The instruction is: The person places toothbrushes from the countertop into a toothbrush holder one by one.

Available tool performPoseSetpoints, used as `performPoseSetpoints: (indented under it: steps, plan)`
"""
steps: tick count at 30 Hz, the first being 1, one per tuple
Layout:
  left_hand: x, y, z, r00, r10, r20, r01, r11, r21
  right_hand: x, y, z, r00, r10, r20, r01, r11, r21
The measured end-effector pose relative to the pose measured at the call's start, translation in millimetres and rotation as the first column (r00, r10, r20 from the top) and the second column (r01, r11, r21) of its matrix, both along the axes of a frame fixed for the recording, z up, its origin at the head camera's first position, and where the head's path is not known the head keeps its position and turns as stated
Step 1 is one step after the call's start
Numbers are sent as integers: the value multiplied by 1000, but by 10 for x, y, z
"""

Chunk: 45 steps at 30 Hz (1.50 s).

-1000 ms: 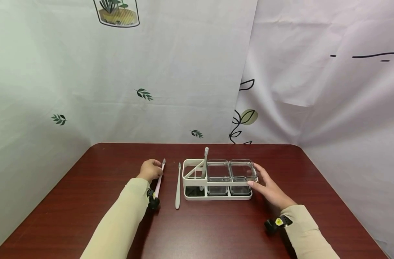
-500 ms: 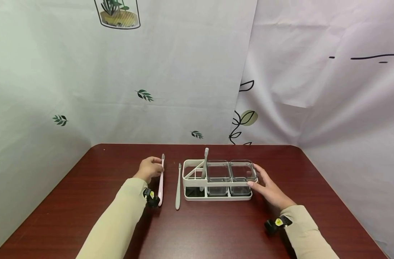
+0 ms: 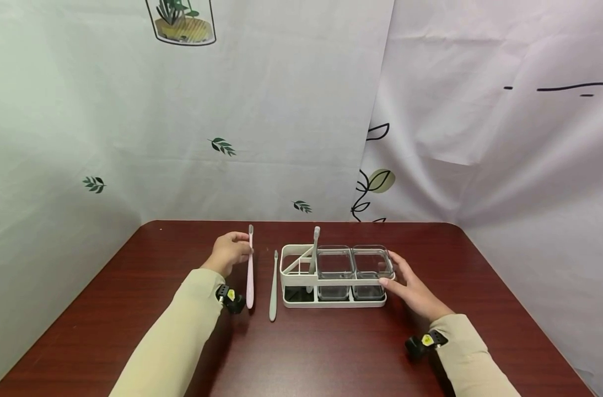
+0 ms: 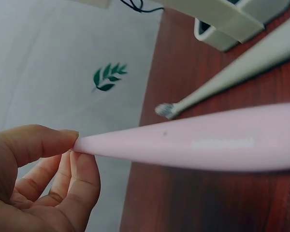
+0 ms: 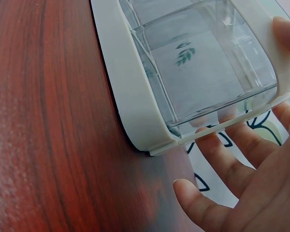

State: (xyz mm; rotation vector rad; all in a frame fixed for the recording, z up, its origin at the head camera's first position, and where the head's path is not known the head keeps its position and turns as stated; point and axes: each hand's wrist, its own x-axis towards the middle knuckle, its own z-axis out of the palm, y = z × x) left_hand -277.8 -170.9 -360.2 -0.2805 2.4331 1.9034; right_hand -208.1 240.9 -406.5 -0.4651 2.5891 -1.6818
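Observation:
My left hand (image 3: 230, 252) pinches a pink toothbrush (image 3: 249, 270) near its bristle end, between thumb and fingers (image 4: 48, 142). In the left wrist view the pink toothbrush (image 4: 208, 142) runs across the frame above the table. A grey toothbrush (image 3: 273, 286) lies flat just right of it, between it and a white holder (image 3: 296, 280). The holder carries two clear cups (image 3: 334, 264) and a second grey toothbrush (image 3: 313, 248) standing upright in its left section. My right hand (image 3: 409, 286) rests with straight fingers against the holder's right end (image 5: 130, 92), by the clear cup (image 5: 203, 72).
Everything sits on a dark red wooden table (image 3: 331, 353), with bare wood in front and at both sides. Printed white curtains (image 3: 281, 110) hang close behind the table's far edge and along its left and right.
My left hand has lifted the pink toothbrush's bristle end and swung it toward the far edge and slightly right, so it stands steeper. The right hand and holder have not moved.

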Motion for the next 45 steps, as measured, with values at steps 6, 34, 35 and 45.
performPoseSetpoints:
  steps: [6,34,35,45]
  plan:
    - [19,32,106,1000,-18,-10,18,1000,16,0,10,2,1000,1,2,-1,1000,8]
    - [264,255,636,984,-56,-168,88,979,186,13,4,-13,1000,17,-9,-18,1000,-21]
    - [280,270,652,984,-57,-172,91,976,198,14,4,-14,1000,16,-8,-16,1000,-21]
    - [424,401,750,973,-46,-227,122,935,334,13,6,-17,1000,24,2,-24,999,-37]
